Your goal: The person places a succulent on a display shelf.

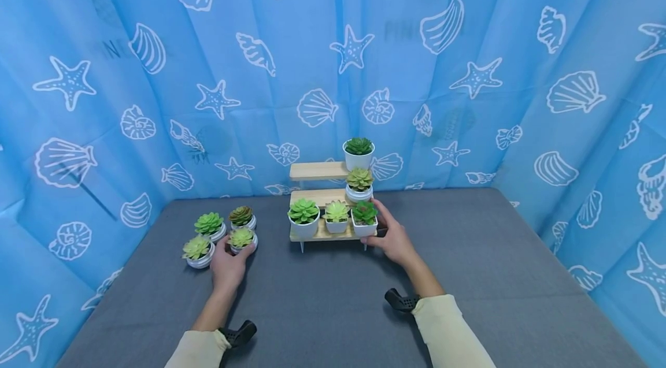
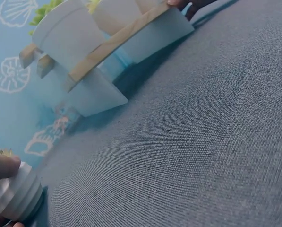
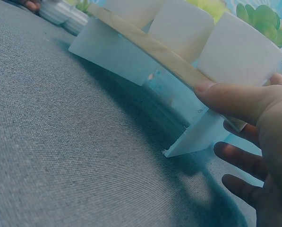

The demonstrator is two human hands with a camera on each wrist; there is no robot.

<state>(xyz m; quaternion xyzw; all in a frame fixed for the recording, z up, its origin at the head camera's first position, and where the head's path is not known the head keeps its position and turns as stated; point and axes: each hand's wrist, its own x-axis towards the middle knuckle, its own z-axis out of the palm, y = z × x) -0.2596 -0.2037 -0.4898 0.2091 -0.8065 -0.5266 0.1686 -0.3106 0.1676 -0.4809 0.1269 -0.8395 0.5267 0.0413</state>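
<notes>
My left hand (image 1: 229, 267) grips a small potted succulent (image 1: 242, 238) with light green leaves and a ribbed white pot; in the left wrist view, the ribbed pot (image 2: 22, 191) sits between thumb and fingers. My right hand (image 1: 395, 239) holds the right end of a tiered wooden plant stand (image 1: 333, 236). In the right wrist view its thumb presses the front edge of the lowest board (image 3: 178, 68), beside a square white pot (image 3: 240, 52). That board carries three succulents, among them a dark green one (image 1: 365, 213) nearest the right hand.
Left of the stand, by the left hand, are a bright green succulent (image 1: 209, 225), a brownish one (image 1: 241, 216) and a pale green one (image 1: 197, 248). A succulent (image 1: 359, 178) stands on the middle tier, another (image 1: 358, 148) on top. Behind the grey table (image 1: 322, 310) hangs a blue curtain (image 1: 260, 21).
</notes>
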